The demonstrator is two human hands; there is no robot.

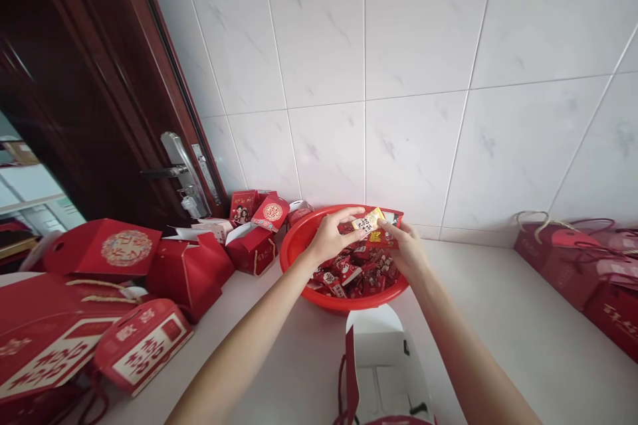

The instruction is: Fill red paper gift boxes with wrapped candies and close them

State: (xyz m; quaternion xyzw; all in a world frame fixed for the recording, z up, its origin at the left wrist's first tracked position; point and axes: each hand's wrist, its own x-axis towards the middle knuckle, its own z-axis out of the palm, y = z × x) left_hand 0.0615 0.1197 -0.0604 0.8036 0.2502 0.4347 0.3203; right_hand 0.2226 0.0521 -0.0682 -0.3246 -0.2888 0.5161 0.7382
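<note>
Pinching a small yellow-and-white printed packet (367, 224) in our left hand (329, 236), we grip a flat red printed packet (392, 218) in our right hand (409, 251), above the round red plastic basket (343, 305); an open red-and-white cardboard box (389, 339) stands between its five and six o'clock.

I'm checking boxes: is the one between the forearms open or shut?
Open: the box is uncovered at the top, its white inside showing.

Soft, pale light fills the wall (413, 33). The door (107, 73) at ten o'clock looks dark, with shiny streaks. Boxes (44, 325) at eight o'clock look stretched and a bit blurry.
</note>
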